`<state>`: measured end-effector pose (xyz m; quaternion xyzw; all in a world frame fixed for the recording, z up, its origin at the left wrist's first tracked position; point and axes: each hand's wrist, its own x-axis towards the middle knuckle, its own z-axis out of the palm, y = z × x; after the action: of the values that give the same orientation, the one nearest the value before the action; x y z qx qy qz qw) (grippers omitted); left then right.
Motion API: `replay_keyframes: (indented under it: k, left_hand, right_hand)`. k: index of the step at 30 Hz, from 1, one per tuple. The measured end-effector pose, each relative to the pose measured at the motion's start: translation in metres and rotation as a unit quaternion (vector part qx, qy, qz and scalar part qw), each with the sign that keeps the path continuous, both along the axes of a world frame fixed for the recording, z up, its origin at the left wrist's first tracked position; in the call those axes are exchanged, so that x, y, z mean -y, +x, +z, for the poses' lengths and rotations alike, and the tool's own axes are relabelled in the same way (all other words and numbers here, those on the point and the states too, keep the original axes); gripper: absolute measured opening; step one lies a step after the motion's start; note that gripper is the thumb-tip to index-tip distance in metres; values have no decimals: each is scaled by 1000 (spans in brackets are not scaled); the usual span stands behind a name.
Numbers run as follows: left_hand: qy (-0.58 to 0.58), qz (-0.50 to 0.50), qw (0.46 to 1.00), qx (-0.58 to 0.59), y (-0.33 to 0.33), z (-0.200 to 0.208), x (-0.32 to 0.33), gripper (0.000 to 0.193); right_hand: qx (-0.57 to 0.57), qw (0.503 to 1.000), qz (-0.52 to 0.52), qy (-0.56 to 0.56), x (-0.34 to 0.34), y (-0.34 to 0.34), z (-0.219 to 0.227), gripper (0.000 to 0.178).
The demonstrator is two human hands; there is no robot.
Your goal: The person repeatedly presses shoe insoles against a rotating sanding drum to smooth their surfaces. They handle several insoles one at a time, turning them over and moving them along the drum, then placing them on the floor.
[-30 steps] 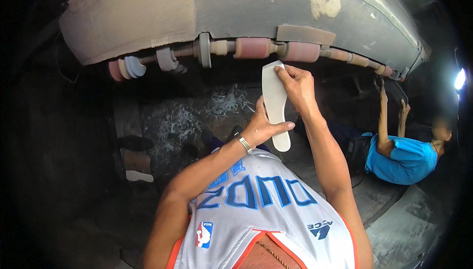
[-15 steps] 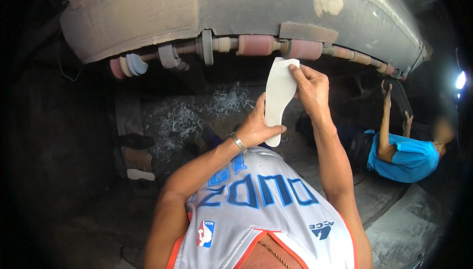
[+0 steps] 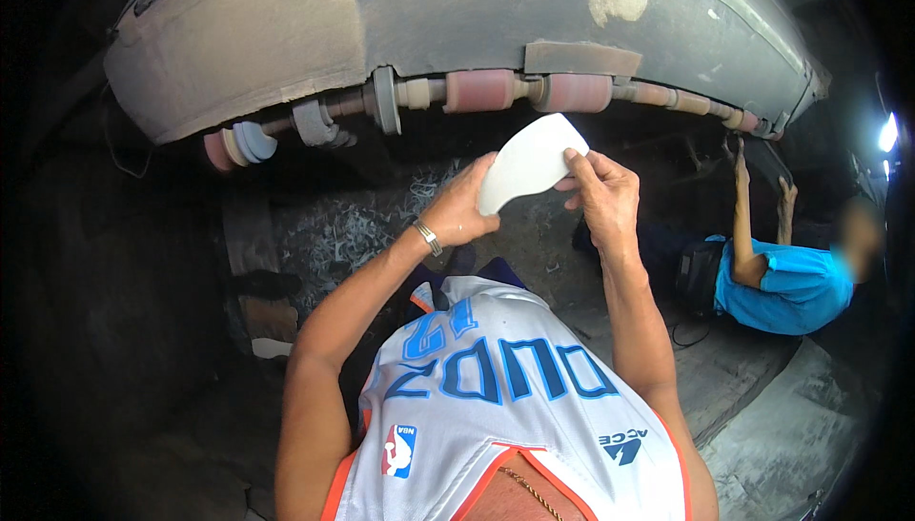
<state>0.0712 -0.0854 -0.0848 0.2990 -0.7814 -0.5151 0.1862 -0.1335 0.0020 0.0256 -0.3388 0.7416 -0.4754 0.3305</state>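
Note:
Both my hands hold a white shoe sole (image 3: 527,166), smooth and curved, just below a row of sanding rollers. Its lower left end sits in the grip of my left hand (image 3: 461,206), which partly covers it. At the right edge, my right hand (image 3: 607,193) pinches the sole with the thumb on top and the fingers underneath. The upper rim of the sole is close to a reddish roller (image 3: 578,94); I cannot tell whether they touch. A second reddish roller (image 3: 479,91) is on the same shaft to the left.
A large grey housing (image 3: 448,20) spans the top, above the roller shaft. Pale shavings (image 3: 348,230) litter the dark floor. At left lies another white sole (image 3: 272,347). On the right, a person in a blue shirt (image 3: 786,287) holds a dark piece at the shaft's end.
The sole has turned from nearly upright to a slant, its lower end swinging up and left. My left hand has moved up and left with it; my right hand has shifted slightly down.

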Motion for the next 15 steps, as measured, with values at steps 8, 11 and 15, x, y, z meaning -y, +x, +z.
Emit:
replay_keyframes:
  k: [8, 11, 15]
  left_hand:
    - [-90, 3, 994, 60, -10, -5, 51, 83]
    - [-94, 11, 993, 70, -19, 0, 59, 74]
    - [-63, 4, 995, 72, -33, 11, 64, 73]
  right_hand:
    - [24, 1000, -2, 18, -4, 4, -7, 31]
    - [18, 1000, -7, 13, -8, 5, -6, 31]
    - [20, 1000, -17, 2, -17, 0, -1, 30]
